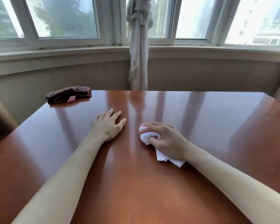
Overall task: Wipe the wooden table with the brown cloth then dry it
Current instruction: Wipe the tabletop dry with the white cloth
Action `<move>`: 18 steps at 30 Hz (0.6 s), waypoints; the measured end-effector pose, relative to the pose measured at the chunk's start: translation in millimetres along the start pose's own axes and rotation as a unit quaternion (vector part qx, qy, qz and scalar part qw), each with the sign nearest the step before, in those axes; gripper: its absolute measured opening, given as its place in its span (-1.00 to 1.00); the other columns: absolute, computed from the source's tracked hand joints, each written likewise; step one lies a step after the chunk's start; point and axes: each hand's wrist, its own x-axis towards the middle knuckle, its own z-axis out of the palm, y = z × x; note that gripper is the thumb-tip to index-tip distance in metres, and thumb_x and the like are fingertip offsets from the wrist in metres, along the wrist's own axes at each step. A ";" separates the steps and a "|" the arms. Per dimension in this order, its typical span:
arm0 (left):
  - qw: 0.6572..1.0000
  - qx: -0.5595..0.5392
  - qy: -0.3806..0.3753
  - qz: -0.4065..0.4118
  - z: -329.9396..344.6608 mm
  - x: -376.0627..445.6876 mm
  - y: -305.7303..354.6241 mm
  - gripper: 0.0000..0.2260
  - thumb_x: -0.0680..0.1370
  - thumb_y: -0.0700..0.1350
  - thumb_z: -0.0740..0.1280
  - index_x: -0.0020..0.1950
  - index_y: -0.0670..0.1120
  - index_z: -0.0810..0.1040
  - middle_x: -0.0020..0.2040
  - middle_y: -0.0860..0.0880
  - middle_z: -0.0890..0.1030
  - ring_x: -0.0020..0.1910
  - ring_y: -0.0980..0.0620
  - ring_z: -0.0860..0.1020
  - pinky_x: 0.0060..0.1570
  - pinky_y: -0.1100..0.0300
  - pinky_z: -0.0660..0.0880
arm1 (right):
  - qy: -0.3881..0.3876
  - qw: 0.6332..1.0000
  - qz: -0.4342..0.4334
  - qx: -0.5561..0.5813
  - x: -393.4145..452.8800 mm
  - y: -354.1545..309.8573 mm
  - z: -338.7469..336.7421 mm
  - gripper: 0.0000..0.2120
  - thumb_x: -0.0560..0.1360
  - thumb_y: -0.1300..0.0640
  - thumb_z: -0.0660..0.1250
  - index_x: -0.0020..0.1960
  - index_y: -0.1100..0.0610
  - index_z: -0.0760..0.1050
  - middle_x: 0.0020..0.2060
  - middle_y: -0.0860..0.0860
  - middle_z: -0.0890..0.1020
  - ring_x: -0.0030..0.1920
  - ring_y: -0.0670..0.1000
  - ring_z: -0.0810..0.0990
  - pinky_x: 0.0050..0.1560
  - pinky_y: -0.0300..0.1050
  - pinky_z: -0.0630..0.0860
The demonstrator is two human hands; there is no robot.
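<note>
Item one: your wooden table (200, 143), glossy red-brown top, filling the lower view and mirroring the window light in pale vertical streaks. Item two: the brown cloth (68, 95), bunched in a loose heap at the table's far left corner, a small pink tag showing on its near side; it lies well apart from both of your hands and neither touches it. Item three: your left hand (107, 125), palm down and flat on the tabletop left of centre, fingers straight and slightly spread, holding nothing. Item four: your right hand (165, 139), resting on the table just right of centre, fingers and thumb curled tightly round a white cloth (149, 136); the wad bulges out on the thumb side, and a loose tail of it trails from under the heel of the hand onto the wood. The two hands sit near each other with a bare strip of table between them. Item five, background: a grey curtain (139, 46), knotted and hanging at the middle of a curved bay window (63, 16) beyond the table's far edge.
</note>
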 end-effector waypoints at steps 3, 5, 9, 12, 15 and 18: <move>1.000 0.008 0.020 0.010 3.1 -1.6 0.8 -0.40 0.60 0.35 -0.07 0.61 0.19 0.14 0.64 -0.01 0.11 0.62 -0.05 0.04 0.57 -0.09 -0.02 | 0.021 1.000 0.018 0.005 46.8 27.6 -6.1 -0.57 0.37 -0.04 0.09 0.10 -0.16 0.63 0.18 -0.30 0.60 0.25 -0.21 0.53 0.34 -0.06 0.42; 1.000 -0.001 0.022 0.014 4.1 -1.7 -0.1 -0.37 0.57 0.37 -0.10 0.61 0.20 0.13 0.64 0.00 0.11 0.61 -0.05 0.05 0.57 -0.08 -0.02 | 0.060 0.996 0.063 -0.002 91.8 56.5 -12.7 -0.56 0.34 -0.06 0.08 0.05 -0.13 0.65 0.08 -0.24 0.65 0.16 -0.15 0.57 0.29 -0.01 0.46; 0.999 -0.008 0.037 0.016 5.4 -6.2 -2.8 -0.29 0.46 0.44 -0.21 0.59 0.27 0.09 0.64 0.09 0.08 0.61 0.04 0.03 0.58 -0.02 -0.01 | 0.103 0.980 0.156 -0.064 188.0 117.9 -28.9 -0.73 0.45 0.05 0.21 0.00 -0.09 0.66 -0.03 -0.14 0.69 0.10 -0.01 0.57 0.04 -0.15 0.44; 0.999 -0.010 0.044 0.005 6.2 0.3 -2.0 -0.39 0.53 0.39 -0.19 0.58 0.31 0.06 0.64 0.16 0.03 0.62 0.11 -0.05 0.59 0.04 -0.06 | 0.116 0.969 0.199 -0.087 248.6 154.2 -35.5 -0.77 0.43 0.03 0.24 -0.06 -0.14 0.65 -0.04 -0.09 0.69 0.10 0.09 0.59 0.06 -0.06 0.51; 0.999 -0.010 0.040 0.002 7.8 5.4 -2.4 -0.39 0.52 0.38 -0.19 0.58 0.32 0.05 0.64 0.17 0.01 0.62 0.12 -0.08 0.59 0.04 -0.08 | 0.112 0.966 0.218 -0.085 269.8 166.1 -33.7 -0.76 0.39 -0.01 0.20 -0.12 -0.13 0.64 -0.10 -0.11 0.69 0.03 0.11 0.60 0.10 0.03 0.55; 0.999 -0.014 0.031 -0.004 7.8 6.4 -4.7 -0.47 0.60 0.34 -0.08 0.59 0.32 0.07 0.64 0.15 0.03 0.62 0.10 -0.05 0.59 0.03 -0.07 | 0.106 0.969 0.198 -0.098 254.7 153.5 -26.3 -0.73 0.36 -0.04 0.14 -0.18 -0.15 0.62 -0.05 -0.12 0.68 0.06 0.10 0.58 0.09 0.01 0.53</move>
